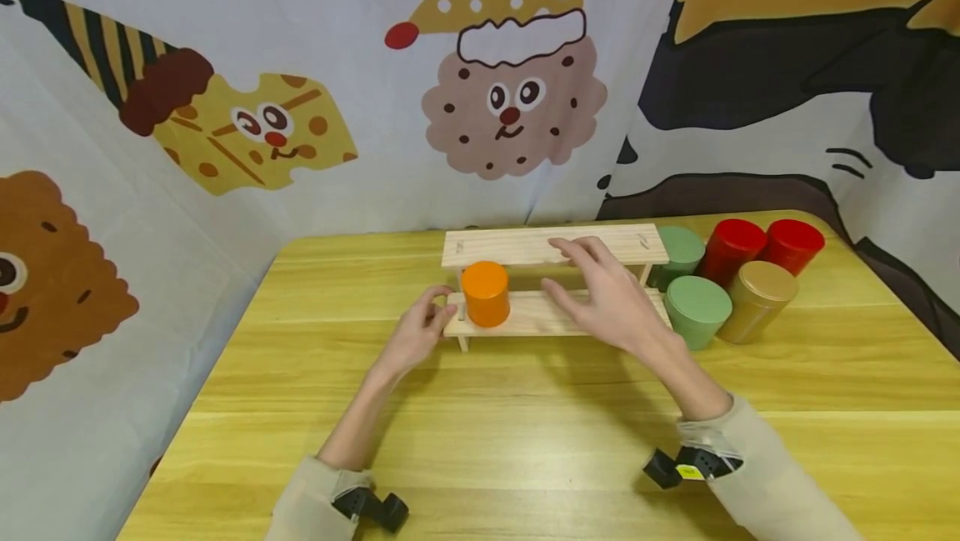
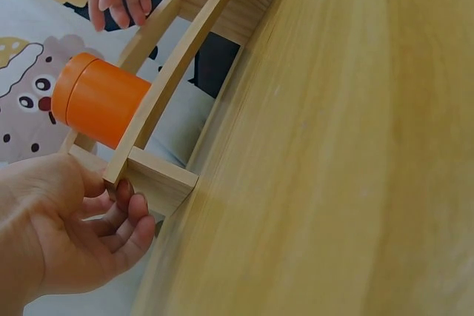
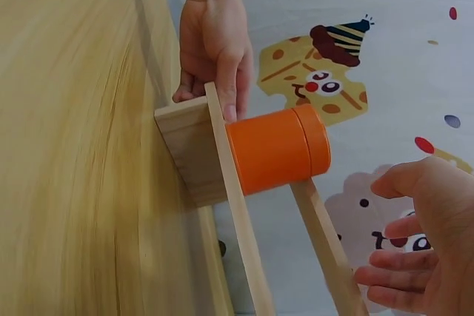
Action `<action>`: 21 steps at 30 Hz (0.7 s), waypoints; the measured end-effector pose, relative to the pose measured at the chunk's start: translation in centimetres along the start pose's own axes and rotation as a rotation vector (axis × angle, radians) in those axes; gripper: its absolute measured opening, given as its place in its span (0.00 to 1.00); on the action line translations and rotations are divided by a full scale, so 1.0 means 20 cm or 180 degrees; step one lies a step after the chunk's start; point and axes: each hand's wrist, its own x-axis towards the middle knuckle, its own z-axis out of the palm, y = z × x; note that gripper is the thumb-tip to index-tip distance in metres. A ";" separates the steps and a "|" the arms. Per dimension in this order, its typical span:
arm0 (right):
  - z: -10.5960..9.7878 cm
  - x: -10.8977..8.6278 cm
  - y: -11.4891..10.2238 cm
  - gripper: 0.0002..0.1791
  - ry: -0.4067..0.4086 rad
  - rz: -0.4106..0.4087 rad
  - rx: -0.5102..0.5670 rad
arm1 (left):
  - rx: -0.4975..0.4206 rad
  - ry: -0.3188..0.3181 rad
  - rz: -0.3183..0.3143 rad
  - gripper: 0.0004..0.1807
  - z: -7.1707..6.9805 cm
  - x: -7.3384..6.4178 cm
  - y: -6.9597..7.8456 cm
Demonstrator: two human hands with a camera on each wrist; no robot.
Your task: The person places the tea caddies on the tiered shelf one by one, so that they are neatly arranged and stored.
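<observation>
A two-tier wooden rack (image 1: pixel 532 320) stands on the table, its upper board (image 1: pixel 510 249) behind the lower one. On the left end of the lower board sits an orange lidded canister (image 1: pixel 486 298), upright. My left hand (image 1: pixel 411 334) pinches that board's left end, thumb on top and fingers curled underneath, as the left wrist view shows beside the canister (image 2: pixel 104 101). Over the rack, to the right of the canister, my right hand (image 1: pixel 611 299) hovers with fingers spread and holds nothing. In the right wrist view the right hand (image 3: pixel 426 234) is apart from the canister (image 3: pixel 270 149).
Close by the rack's right end stand green canisters (image 1: pixel 698 308), red canisters (image 1: pixel 733 249) and a gold canister (image 1: pixel 759 299). The wooden table (image 1: pixel 337 408) runs back to a curtain (image 1: pixel 390 166) printed with cartoon figures.
</observation>
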 end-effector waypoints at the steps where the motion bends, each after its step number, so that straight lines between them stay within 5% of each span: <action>1: -0.01 0.00 0.01 0.30 0.0017 -0.0020 -0.0006 | 0.0002 -0.0001 0.0000 0.21 0.00 0.00 0.00; 21: -0.13 -0.07 0.15 0.25 0.0314 -0.0049 -0.0076 | 0.0013 0.0013 -0.0021 0.19 0.00 0.00 0.01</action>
